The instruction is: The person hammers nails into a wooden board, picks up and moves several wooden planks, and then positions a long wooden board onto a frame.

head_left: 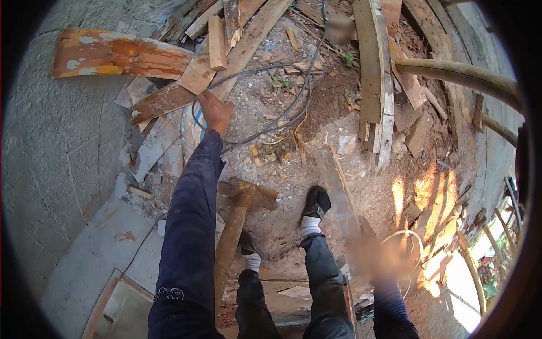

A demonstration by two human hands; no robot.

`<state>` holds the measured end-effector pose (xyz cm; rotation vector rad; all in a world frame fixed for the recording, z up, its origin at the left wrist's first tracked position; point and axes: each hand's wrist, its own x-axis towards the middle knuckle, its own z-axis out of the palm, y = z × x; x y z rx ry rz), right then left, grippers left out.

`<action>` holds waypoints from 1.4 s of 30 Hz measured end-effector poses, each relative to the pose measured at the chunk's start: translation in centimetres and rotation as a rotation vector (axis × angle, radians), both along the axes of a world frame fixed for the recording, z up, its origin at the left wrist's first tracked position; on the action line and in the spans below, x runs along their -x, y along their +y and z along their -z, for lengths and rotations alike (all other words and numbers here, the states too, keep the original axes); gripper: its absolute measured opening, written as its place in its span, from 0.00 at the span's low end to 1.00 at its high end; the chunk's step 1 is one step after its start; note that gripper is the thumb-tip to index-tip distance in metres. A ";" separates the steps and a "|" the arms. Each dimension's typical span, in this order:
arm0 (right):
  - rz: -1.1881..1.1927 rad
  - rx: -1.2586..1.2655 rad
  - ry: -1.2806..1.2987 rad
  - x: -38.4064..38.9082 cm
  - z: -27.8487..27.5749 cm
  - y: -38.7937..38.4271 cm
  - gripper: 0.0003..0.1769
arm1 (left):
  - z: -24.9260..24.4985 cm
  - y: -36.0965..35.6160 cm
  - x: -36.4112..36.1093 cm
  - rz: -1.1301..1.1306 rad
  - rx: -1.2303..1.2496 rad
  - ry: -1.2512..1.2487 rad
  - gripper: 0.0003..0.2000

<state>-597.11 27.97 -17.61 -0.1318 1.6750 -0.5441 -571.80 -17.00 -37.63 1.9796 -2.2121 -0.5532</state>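
1. The left hand (215,112), stretched out on a dark blue sleeve toward eleven o'clock, was clenched around a loop of grey cable (293,96). The right hand (374,255), low at five o'clock, was too blurred to tell whether it was closed or slack.
2. A concrete slab (62,169) filled the view from eight to ten o'clock, cracked and bare.
3. A heap of planks (248,34) lay crossed over one another at twelve o'clock, just beyond the left hand.
4. A long grey plank (372,62) ran from one o'clock down toward the centre, well apart from both hands.
5. An orange-stained board (113,53) lay at ten o'clock, its near end touching the heap.
6. A curved pipe (457,72) crossed at two o'clock.
7. A rust-brown pole (230,240) leaned at six o'clock, between the left sleeve and the person's legs.
8. The cable itself curled from the left hand up toward twelve o'clock, then back across the dirt and wood scraps near the centre.
9. A pale wire hoop (416,240) sat at four o'clock, just beside the right hand.
10. A black shoe (316,200) stood on the dirt just below centre.
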 end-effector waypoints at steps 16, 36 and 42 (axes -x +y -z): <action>0.477 -0.095 -0.488 -0.4 -7.3 -3.6 0.36 | -12.0 8.6 4.4 -0.578 -1.362 1.351 0.32; 0.214 0.270 -0.138 0.4 -8.9 -9.7 0.38 | -20.1 18.5 3.8 -0.684 -1.394 1.319 0.32; 0.178 0.279 -0.087 2.1 -9.6 -10.0 0.34 | -18.6 13.7 -5.6 -0.217 -0.250 -0.211 0.22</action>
